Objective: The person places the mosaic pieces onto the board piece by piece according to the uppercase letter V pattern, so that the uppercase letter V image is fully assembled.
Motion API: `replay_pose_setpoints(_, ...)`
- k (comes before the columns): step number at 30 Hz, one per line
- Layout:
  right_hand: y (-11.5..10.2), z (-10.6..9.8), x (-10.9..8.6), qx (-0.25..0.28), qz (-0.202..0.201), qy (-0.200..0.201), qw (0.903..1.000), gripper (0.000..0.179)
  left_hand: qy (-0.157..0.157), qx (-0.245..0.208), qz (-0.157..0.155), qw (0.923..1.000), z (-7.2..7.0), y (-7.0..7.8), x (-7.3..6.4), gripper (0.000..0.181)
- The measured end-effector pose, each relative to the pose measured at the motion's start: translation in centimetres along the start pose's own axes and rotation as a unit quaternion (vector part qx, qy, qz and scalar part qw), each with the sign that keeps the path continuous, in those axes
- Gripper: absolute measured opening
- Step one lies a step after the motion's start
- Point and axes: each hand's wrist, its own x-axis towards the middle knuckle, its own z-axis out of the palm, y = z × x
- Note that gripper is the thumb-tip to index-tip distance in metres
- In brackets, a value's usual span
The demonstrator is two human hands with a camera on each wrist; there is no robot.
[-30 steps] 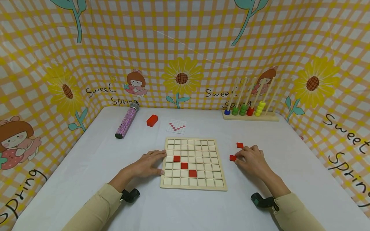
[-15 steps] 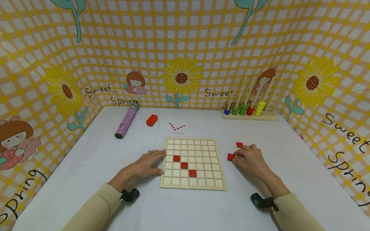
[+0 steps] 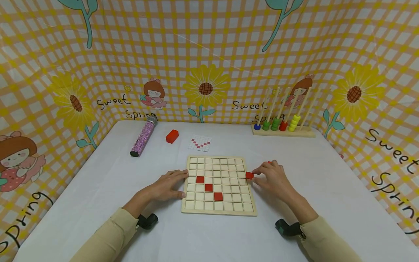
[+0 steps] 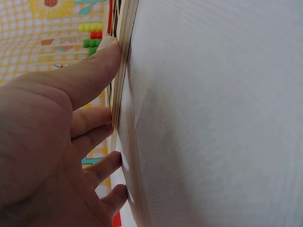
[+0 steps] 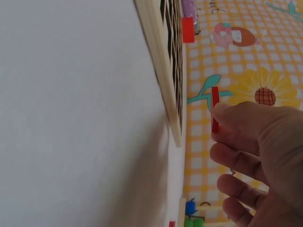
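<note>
A pale wooden grid board [image 3: 228, 174] lies on the white cloth in the head view. Three red square tiles sit in its cells on a slanting line, one of them the middle tile [image 3: 208, 187]. My left hand [image 3: 167, 186] rests at the board's left edge, thumb and fingertips touching the rim. Between thumb and forefinger, my right hand [image 3: 273, 182] pinches another red tile [image 5: 215, 109], which overlaps the board's right rim in the head view. The right wrist view shows that tile edge-on, raised off the cloth. Behind the right fingers, a loose red tile [image 3: 269, 162] is mostly hidden.
Beyond the board lies a small card [image 3: 200, 143] printed with a red V of squares. Left of it are a red block [image 3: 172, 136] and a glittery purple microphone [image 3: 143, 137]. A bead abacus [image 3: 284, 133] stands at the back right.
My right hand has carried the pinched red tile leftward from the cloth to the board's right edge, now covering most of the loose tile behind. The left hand has stayed put.
</note>
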Motion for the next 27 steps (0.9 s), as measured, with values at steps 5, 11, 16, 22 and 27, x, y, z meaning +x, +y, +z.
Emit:
replay_pose_setpoints(5, -1.6, 0.3, 0.7, 0.011, -0.014, -0.003, 0.9998, 0.02, -0.001, 0.004, 0.003, 1.0, -0.1, 0.0, 0.0, 0.071)
replay_pose_setpoints(11, -3.5, 0.9, 1.7, 0.016, -0.02, -0.012, 0.9996, 0.019, 0.0, 0.001, 0.001, 1.0, -0.1, 0.0, -0.2, 0.072)
replay_pose_setpoints(16, -5.0, 1.4, 2.7, 0.018, -0.027, -0.015, 0.9994, 0.02, 0.005, 0.0, 0.003, 1.0, 0.0, -0.1, -0.1, 0.072)
replay_pose_setpoints(22, -6.6, 1.9, 3.6, 0.022, -0.039, -0.012, 0.9989, 0.02, 0.007, -0.002, 0.002, 1.0, 0.0, -0.1, -0.1, 0.073)
replay_pose_setpoints(27, -7.8, 2.3, 4.3, 0.022, -0.053, -0.015, 0.9982, 0.021, 0.006, -0.002, 0.003, 1.0, 0.0, 0.0, -0.1, 0.073)
